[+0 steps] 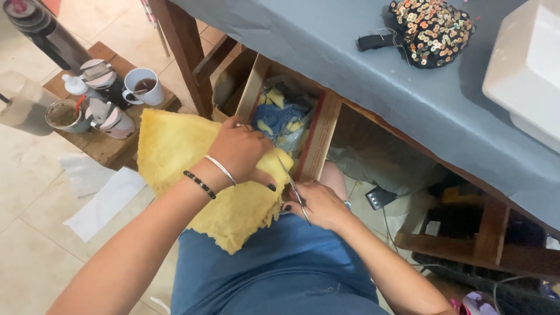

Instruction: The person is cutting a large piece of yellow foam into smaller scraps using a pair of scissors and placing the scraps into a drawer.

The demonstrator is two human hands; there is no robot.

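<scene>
Scissors (pixel 293 189) sit in the right hand (pixel 318 204), whose fingers are curled shut around the handles, the thin blades angled up toward the edge of the yellow fabric (pixel 192 169). The left hand (pixel 239 149) is closed on that fabric, pinching its right edge with thumb below and fingers on top, a silver bangle and a dark bead bracelet at the wrist. The fabric lies over the lap, its lower edge ragged, just in front of an open wooden drawer (pixel 315 140) holding blue and yellow scraps. Above runs the grey-covered table (pixel 373 70), bearing a sequined pouch (pixel 431 29). Left of the lap, a low wooden stool (pixel 105 146) carries a white mug (pixel 144 86); pale floor lies open beyond.
</scene>
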